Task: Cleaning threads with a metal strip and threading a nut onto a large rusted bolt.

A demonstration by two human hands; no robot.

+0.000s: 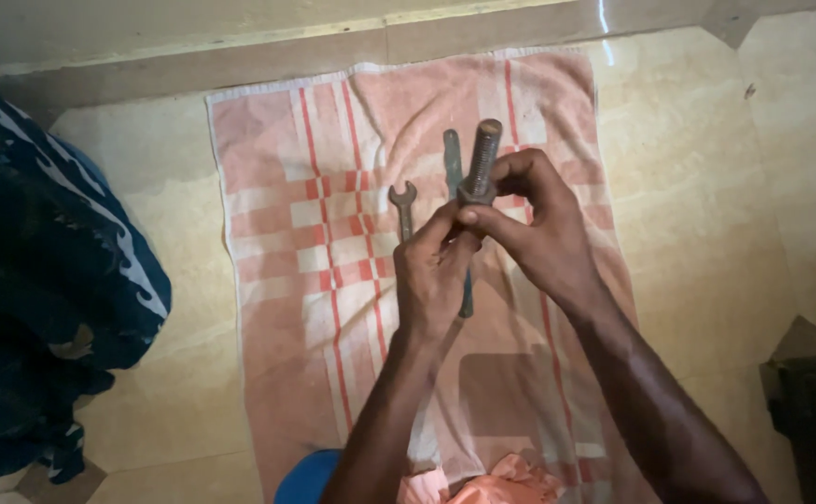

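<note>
From the head camera, a long threaded bolt (482, 159) is held above the middle of a pink checked towel (286, 233) spread on a tiled floor (706, 187). Its long axis runs almost straight away from the person, the threaded end pointing to the towel's far edge and leaning slightly right. A nut (476, 193) sits on the shaft just above the fingers. The left hand (431, 280) is clenched around the bolt's lower part, hiding that end. The right hand (538, 224) pinches the nut between thumb and fingers. Two spanners lie on the towel beneath: a small open-ended spanner (403, 207) and a longer spanner (454, 173), mostly covered by the hands. Dark patterned cloth (44, 280) lies at left.
</note>
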